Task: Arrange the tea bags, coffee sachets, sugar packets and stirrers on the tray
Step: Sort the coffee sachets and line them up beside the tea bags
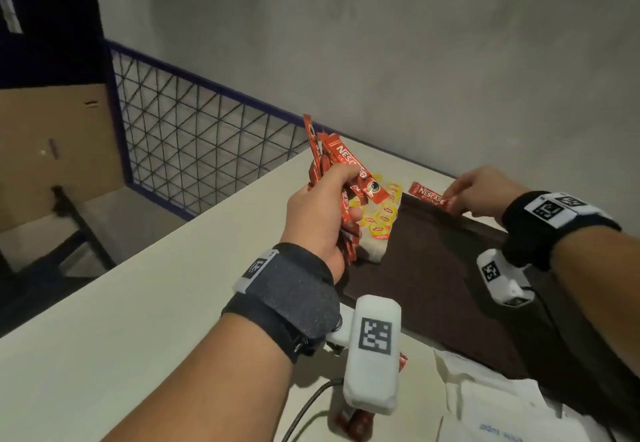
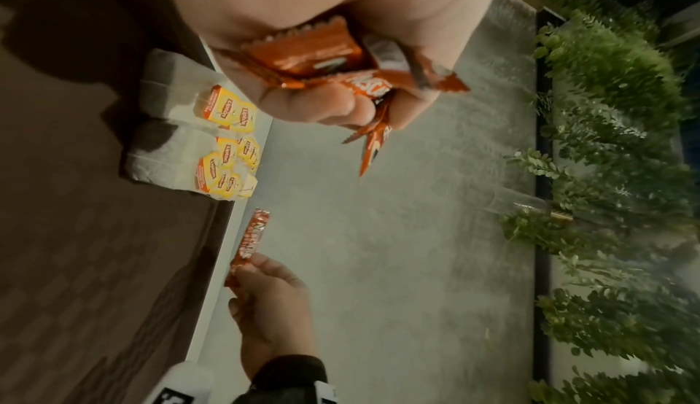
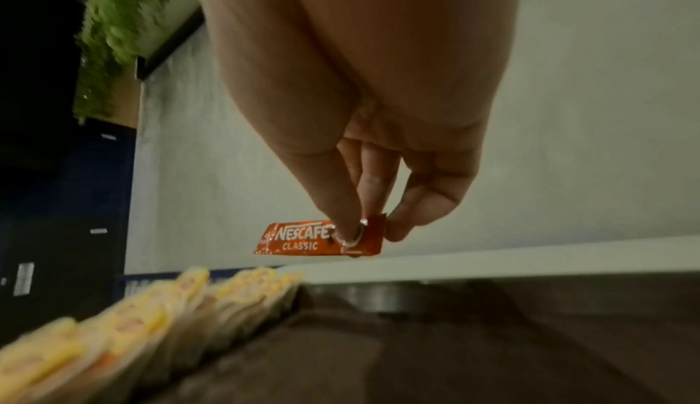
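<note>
My left hand (image 1: pixel 322 206) grips a bunch of red coffee sachets (image 1: pixel 332 164) above the tray's far left corner; the same bunch (image 2: pixel 333 60) fills the left wrist view. My right hand (image 1: pixel 481 192) pinches the end of a single red coffee sachet (image 1: pixel 429 197) over the far edge of the dark brown tray (image 1: pixel 433 268). That single sachet (image 3: pixel 322 238) hangs level just above the tray's rim (image 3: pixel 378 293). Yellow-tagged tea bags (image 1: pixel 381 219) lie in rows on the tray's far left part, also seen as tea bags (image 2: pixel 223 141).
The tray lies on a white table (image 1: pixel 156 303) against a grey wall (image 1: pixel 381 43). White paper packets (image 1: pixel 495 403) and a few red sachets (image 1: pixel 353 421) lie at the table's near edge. A blue wire fence (image 1: pixel 207 136) and cardboard stand to the left.
</note>
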`<state>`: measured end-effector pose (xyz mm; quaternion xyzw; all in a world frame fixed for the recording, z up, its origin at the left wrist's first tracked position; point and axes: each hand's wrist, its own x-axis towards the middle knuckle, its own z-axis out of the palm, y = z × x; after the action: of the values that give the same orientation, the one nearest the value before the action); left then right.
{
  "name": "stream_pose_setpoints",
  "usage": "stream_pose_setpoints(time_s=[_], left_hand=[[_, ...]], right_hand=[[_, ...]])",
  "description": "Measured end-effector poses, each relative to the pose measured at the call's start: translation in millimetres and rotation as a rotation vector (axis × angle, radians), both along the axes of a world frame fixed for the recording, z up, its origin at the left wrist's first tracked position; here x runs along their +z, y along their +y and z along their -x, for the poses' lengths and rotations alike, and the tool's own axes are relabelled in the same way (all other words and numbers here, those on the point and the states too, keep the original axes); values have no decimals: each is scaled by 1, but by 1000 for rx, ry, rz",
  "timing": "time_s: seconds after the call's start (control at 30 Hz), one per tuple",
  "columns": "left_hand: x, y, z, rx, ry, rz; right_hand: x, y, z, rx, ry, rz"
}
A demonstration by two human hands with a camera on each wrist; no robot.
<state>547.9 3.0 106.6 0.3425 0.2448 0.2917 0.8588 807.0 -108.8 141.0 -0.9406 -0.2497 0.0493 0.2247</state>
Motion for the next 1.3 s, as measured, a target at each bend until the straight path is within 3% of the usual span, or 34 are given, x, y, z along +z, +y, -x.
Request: stream_pose_setpoints(time_s=[0.2, 0.47, 0.7, 0.9, 1.3], left_hand=[[-4, 5, -3, -1, -39, 6], [-10, -1, -10, -39, -27, -54], [-8, -1, -10, -25, -12, -68], [-7, -5, -9, -27, -29, -84], [-10, -5, -11, -36, -17, -118]], right_hand=[[-36, 0, -20, -21, 19, 26], [-44, 10, -26, -31, -145, 204], [-46, 13, -27, -24, -184, 214], [-46, 15, -26, 124, -247, 136], [-47, 21, -17, 236, -167, 303]])
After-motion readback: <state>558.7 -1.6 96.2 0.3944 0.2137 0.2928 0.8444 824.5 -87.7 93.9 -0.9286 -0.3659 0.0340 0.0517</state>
